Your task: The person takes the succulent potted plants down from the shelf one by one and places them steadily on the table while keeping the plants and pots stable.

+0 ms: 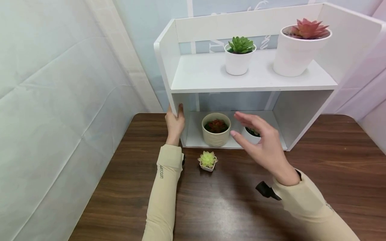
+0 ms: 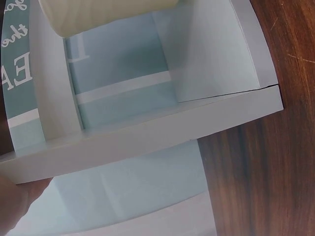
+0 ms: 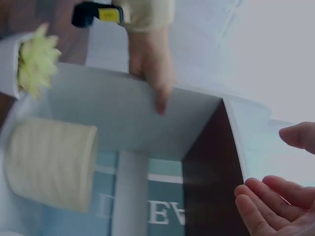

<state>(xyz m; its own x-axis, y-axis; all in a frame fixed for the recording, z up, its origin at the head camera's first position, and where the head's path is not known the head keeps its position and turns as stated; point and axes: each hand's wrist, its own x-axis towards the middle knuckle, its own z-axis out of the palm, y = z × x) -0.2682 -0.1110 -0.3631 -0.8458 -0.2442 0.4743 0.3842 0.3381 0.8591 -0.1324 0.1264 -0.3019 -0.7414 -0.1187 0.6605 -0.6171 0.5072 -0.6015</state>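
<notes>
The white, open-backed, two-tier board shelf unit (image 1: 208,77) stands on the dark brown wood-grain table (image 1: 223,207). The left hand (image 1: 175,125) grips the unit's left side panel below the upper shelf, thumb on the inner face, fingers round the outer side. The right hand (image 1: 265,144) is in front of the unit's lower tier, thumb spread well apart from its lightly bent fingers, nothing between them.

On the unit's lower shelf, left of centre, sits a cream, wavy-ribbed round pot (image 1: 215,138) with a dark red plant; right of centre is a white round pot (image 1: 250,136), partly hidden by the right hand. Just in front of the unit, a pale green succulent in a small white pot (image 1: 207,160) stands on the table.

On the unit's upper shelf, a green succulent in a small white tapered pot (image 1: 237,63) stands near the middle, and a red succulent in a larger white tapered pot (image 1: 295,53) towards the right. Behind the unit hangs a pale blue backdrop with white lettering (image 1: 138,33).
</notes>
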